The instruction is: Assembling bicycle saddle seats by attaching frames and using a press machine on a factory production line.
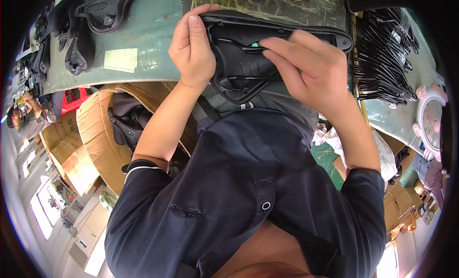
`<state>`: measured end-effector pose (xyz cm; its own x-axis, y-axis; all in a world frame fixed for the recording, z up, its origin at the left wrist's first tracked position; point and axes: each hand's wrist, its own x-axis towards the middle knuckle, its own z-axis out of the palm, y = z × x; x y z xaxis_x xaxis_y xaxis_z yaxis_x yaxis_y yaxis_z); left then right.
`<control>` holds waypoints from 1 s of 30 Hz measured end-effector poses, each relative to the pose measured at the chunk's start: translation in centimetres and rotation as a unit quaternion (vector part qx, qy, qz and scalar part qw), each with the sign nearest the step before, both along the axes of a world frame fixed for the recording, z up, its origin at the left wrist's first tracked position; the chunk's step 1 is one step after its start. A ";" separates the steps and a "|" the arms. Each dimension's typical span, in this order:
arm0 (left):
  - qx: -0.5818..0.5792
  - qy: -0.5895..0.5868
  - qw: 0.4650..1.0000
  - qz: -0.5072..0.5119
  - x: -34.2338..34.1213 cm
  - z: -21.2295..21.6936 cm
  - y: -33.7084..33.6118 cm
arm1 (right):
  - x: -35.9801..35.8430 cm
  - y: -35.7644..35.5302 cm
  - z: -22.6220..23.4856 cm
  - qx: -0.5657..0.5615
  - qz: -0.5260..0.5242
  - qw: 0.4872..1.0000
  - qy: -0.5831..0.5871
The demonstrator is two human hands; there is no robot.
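A black bicycle saddle (239,70) is held upside down in front of me, with its black rails and ribbed underside showing. My left hand (193,48) grips its wide end, thumb on the near side and fingers curled behind the rim. Over the middle of the underside, my right hand (311,67) has its thumb and forefinger bent together. At their tips is a small green sticker (255,45) next to a rail. Whether the sticker is pinched or only pressed is hard to see. The narrow nose of the saddle points right, partly behind my right hand.
More black saddles (103,12) lie at the table's left, near a yellowish paper (120,60). Bundled black metal rails (385,58) and a pink-white fan (431,116) stand right. Below left, an open cardboard box (103,134) holds saddles. Another person (33,118) is far left.
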<state>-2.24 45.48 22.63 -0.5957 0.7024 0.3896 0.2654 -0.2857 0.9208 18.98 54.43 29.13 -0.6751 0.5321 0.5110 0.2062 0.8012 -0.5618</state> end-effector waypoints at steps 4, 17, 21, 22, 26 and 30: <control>-0.009 0.005 1.000 0.000 -0.4 -0.4 0.2 | -0.7 0.6 -0.3 0.037 0.012 0.999 0.009; -0.037 0.233 0.969 -0.071 -2.6 0.2 0.1 | -1.4 4.1 0.6 0.041 0.119 0.992 -0.017; 0.086 0.447 0.873 -0.177 -2.8 3.2 2.7 | -0.5 6.7 3.3 0.103 0.075 0.992 0.015; 0.080 0.436 0.888 -0.118 -1.8 3.4 2.8 | -0.5 7.5 3.8 0.234 -0.008 0.971 0.044; -0.012 0.406 0.914 0.000 3.3 5.3 3.5 | 0.2 1.7 1.8 0.030 -0.194 0.980 -0.036; -0.035 0.409 0.911 0.017 3.9 4.9 5.7 | -0.4 2.8 -0.9 0.069 -0.225 0.971 -0.043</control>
